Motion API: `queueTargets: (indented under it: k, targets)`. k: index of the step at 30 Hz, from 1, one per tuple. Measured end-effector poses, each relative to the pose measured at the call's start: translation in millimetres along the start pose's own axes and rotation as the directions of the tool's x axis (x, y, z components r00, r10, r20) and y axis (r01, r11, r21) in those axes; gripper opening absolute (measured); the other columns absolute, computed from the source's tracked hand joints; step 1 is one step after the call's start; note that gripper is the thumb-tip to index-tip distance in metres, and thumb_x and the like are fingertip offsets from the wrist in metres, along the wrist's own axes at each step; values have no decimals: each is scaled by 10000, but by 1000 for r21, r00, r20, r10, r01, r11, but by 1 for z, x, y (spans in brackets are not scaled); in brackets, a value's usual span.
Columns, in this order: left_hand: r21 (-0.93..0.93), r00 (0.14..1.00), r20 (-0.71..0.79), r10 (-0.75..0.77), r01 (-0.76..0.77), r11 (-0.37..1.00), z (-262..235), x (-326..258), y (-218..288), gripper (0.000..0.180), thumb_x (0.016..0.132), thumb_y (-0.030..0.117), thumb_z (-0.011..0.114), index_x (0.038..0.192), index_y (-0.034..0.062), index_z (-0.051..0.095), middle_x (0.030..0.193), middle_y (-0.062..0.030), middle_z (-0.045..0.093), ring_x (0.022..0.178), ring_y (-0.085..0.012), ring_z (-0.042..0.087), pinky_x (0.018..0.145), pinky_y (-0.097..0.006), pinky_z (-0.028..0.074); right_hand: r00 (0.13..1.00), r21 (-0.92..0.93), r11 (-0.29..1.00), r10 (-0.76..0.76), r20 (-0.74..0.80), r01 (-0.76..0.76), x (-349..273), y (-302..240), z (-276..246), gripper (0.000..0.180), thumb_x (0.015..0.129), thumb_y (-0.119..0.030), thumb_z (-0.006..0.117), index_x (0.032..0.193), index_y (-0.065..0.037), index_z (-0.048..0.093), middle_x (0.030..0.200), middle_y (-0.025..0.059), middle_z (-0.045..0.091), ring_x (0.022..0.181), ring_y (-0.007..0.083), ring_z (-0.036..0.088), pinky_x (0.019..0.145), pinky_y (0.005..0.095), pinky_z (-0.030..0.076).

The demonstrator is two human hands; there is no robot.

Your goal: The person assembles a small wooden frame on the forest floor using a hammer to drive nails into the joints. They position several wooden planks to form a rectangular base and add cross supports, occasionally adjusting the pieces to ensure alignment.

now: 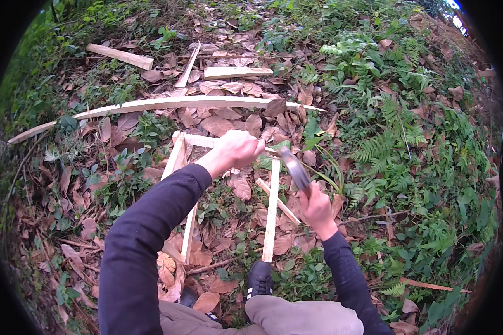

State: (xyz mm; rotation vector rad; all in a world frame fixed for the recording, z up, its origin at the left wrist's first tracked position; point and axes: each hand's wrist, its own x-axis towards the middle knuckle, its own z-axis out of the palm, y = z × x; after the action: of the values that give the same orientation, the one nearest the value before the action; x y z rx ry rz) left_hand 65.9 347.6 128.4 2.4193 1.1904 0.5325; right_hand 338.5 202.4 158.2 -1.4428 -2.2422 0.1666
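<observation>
Below my hands, my black shoe (pixel 259 279) stood at the near end of a wooden strip (pixel 271 215). My left hand (pixel 236 149) was closed on the cross strip (pixel 207 141) of the small frame, above that strip. My right hand (pixel 317 207) gripped a curved blade (pixel 294 167), raised between both hands. Beyond my left hand a long plank (pixel 167 104) lay on dry leaves (pixel 223 125).

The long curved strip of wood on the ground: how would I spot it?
Look above the left hand and the small frame of pale sticks it grips. The long curved strip arcs across the leaf litter; the other wood pieces are short and straight.
</observation>
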Motion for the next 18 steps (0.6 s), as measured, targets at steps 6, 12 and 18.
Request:
queueTargets:
  k: [6, 12, 18]
  targets:
    - [30, 996, 83, -38, 35, 999, -8, 5, 1, 576, 1020, 364, 390, 679, -15, 657, 662, -263, 638, 648, -447, 658, 669, -533, 536, 957, -62, 980, -196, -213, 187, 8, -20, -13, 360, 909, -168, 635, 1185, 53, 566, 735, 131, 642, 574, 349, 645, 561, 426, 522]
    - [18, 997, 60, -43, 42, 999, -9, 3, -6, 547, 1022, 351, 382, 704, 0, 655, 637, -243, 630, 638, -437, 654, 647, -536, 529, 990, 15, 997, -77, -115, 79, -3, -5, -12, 277, 909, -150, 651, 1114, 10, 556, 744, 148, 643, 561, 344, 643, 524, 435, 500]
    - [108, 998, 55, -40, 34, 994, -8, 0, -11, 544, 1020, 338, 388, 678, 8, 653, 633, -233, 629, 624, -430, 648, 626, -528, 517, 994, 68, 998, 12, -112, -5, 17, -36, -25, 216, 991, -166, 588, 1072, 31, 557, 646, 148, 619, 552, 358, 642, 501, 434, 493]
